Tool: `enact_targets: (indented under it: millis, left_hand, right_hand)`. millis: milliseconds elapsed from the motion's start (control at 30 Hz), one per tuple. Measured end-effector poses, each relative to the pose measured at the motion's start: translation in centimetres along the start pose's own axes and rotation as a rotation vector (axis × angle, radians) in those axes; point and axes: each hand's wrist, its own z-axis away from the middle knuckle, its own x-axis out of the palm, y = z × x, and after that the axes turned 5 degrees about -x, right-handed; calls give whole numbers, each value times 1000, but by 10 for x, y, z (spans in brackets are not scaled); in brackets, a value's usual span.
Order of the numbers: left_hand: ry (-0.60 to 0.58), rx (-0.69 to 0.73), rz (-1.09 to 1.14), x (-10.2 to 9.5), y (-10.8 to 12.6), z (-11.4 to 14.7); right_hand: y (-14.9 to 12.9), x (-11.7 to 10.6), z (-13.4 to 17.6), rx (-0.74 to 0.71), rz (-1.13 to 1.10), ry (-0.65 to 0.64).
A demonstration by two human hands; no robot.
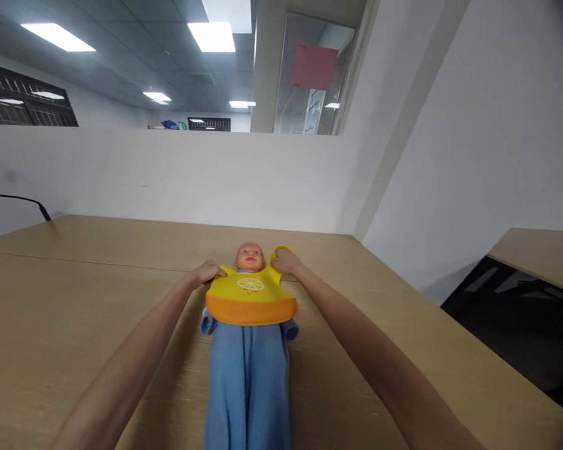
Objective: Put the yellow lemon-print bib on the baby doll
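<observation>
A baby doll (pixel 249 257) in blue clothes (pixel 248 381) lies on its back on the table, head toward the wall. Over its chest is a yellow bib (pixel 225 287) with an orange lower pocket and a white citrus-slice print. My left hand (pixel 207 273) pinches the bib's upper left corner beside the doll's head. On the other side, my right hand (pixel 285 260) grips the bib's right neck strap, which curls up in a loop around the fingers. The doll's neck is mostly covered by the bib's top edge.
The wooden table (pixel 98 300) reaches back to a low white wall (pixel 206 178). A black cable (pixel 16 197) comes over the table's far left corner. At the right is a dark glossy panel (pixel 511 325) under a wooden top (pixel 539 253).
</observation>
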Motion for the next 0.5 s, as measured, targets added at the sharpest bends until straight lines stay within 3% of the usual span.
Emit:
enact_targets:
  millis: [333,500]
  left_hand:
    - [-28,-57,231,18,-8,-27]
    - [-5,-126,271,20,-6,-39]
  right_hand:
    - [25,55,-19,173,-651,-9]
    - [29,77,-25,234,-916,93]
